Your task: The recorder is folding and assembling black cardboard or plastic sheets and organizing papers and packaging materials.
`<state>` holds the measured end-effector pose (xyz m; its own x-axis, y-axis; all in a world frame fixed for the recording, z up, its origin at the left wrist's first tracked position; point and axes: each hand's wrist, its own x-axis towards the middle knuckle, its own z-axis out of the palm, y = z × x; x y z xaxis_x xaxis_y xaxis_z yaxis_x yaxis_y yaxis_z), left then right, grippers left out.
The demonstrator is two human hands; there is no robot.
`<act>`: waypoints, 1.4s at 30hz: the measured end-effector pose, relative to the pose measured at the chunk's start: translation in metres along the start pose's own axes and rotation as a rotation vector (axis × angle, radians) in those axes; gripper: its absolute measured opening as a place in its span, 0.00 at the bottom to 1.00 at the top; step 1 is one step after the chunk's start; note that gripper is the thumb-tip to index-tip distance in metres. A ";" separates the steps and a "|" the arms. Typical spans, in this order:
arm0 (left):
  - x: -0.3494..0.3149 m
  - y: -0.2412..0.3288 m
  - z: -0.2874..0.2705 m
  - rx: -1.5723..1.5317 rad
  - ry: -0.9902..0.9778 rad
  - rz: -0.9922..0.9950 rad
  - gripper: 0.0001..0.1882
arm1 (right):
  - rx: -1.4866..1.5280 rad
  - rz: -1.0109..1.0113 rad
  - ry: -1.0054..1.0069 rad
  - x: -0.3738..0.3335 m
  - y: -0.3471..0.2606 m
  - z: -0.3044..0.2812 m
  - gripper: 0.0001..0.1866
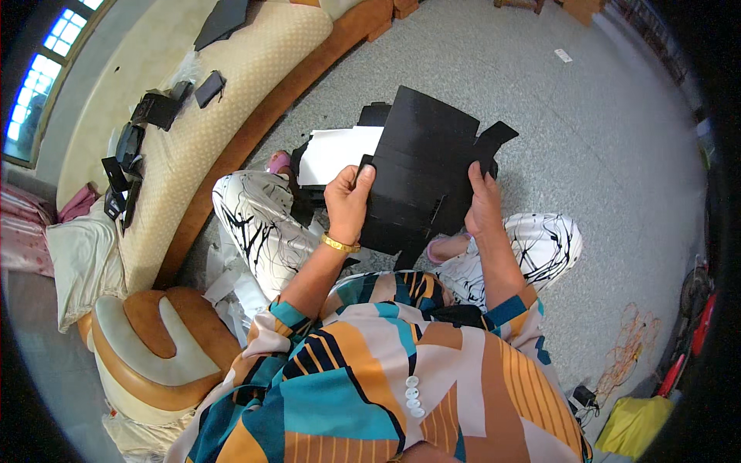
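Observation:
A flat black cardboard box blank [417, 162] with tabs and fold lines is held up in front of me, between my knees. My left hand [347, 202] grips its left edge, thumb on the near face and fingers behind. At the right edge, my right hand [483, 202] pinches it the same way, its fingers partly hidden behind the card. Behind and to the left of the blank lies a white sheet [337, 154] on top of more black card pieces [375, 115]. What supports that pile is hidden.
Along the left runs a long cushioned sofa [255, 69] holding folded black boxes [158, 109] and a black pouch [209, 89]. White paper scraps [231, 282] lie by my left leg. Orange cord [629, 347], a black adapter [584, 396] and a yellow bag [634, 426] sit at the right.

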<state>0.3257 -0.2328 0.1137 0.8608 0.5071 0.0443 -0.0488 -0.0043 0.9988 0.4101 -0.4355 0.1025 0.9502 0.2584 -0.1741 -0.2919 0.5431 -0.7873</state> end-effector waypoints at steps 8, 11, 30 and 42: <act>0.016 0.032 -0.008 -0.528 -0.168 -0.452 0.11 | 0.213 0.437 0.041 -0.002 0.009 0.009 0.23; 0.023 0.014 -0.016 -0.451 -0.204 -0.463 0.14 | 0.238 0.432 -0.003 0.002 0.010 0.008 0.22; 0.019 0.004 -0.028 -0.043 -0.467 -0.580 0.22 | -0.068 0.050 -0.109 0.005 0.023 0.013 0.11; 0.040 0.000 -0.025 -0.443 -0.232 -0.809 0.23 | -0.141 0.414 -0.259 0.007 0.027 0.010 0.13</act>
<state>0.3470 -0.1908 0.1154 0.7942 0.0290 -0.6069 0.4595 0.6248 0.6312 0.4076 -0.4117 0.0860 0.6945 0.6283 -0.3506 -0.6041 0.2445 -0.7585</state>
